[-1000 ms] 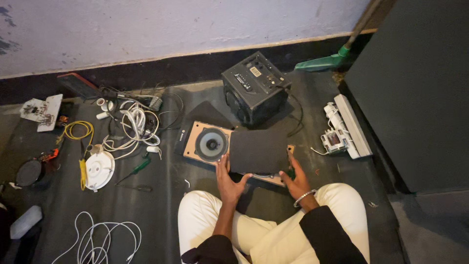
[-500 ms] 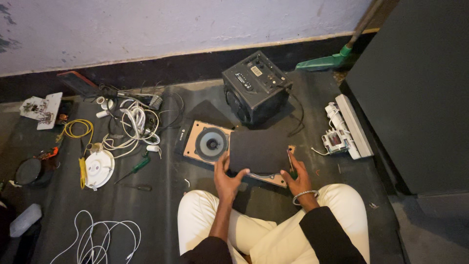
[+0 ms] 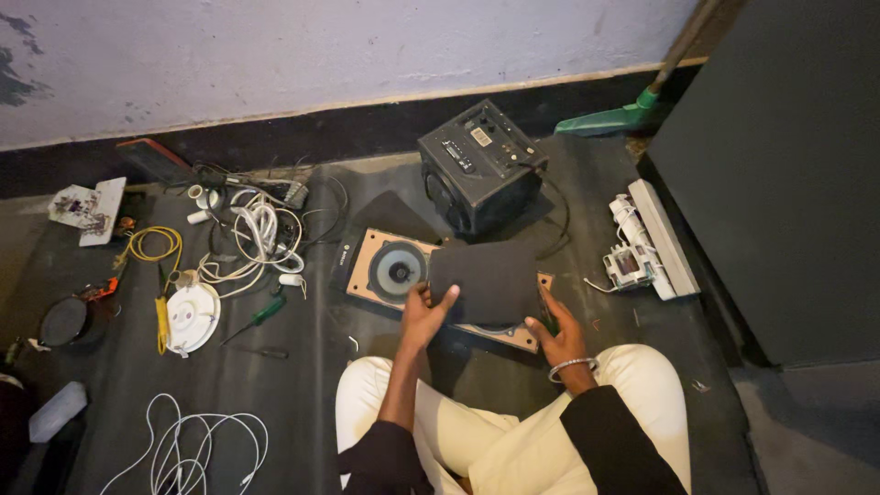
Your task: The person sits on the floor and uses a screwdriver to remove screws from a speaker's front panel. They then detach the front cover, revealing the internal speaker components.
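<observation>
Far left on the dark floor (image 3: 302, 367) we've got a small circuit board on a white plate (image 3: 87, 209), a black round disc (image 3: 62, 321), and a loop of yellow wire (image 3: 156, 246). Next to that sits a round white fixture (image 3: 191, 317), with a tangle of white cables (image 3: 257, 229) above it and a green-handled screwdriver (image 3: 266, 312) just to its right. Another loose white cord (image 3: 197, 445) is coiled at the bottom left.

In the middle, we're sitting cross-legged in white trousers, and right in front of our knees lies a wooden speaker panel (image 3: 385, 270) with a round driver showing. Our left hand (image 3: 423, 316) is gripping the lower left edge of a flat black grille cover (image 3: 484, 282), thumb on top, and the cover hides the right half of that panel. Our right hand (image 3: 561, 332), bracelet on the wrist, rests on the panel's right end by the cover's right edge; we can't tell if it's actually gripping anything.

Just behind the panel is a black amplifier box (image 3: 481, 165), tipped at an angle. Further right, a white power strip (image 3: 653, 240), and a green broom head (image 3: 614, 117) near the wall.
</observation>
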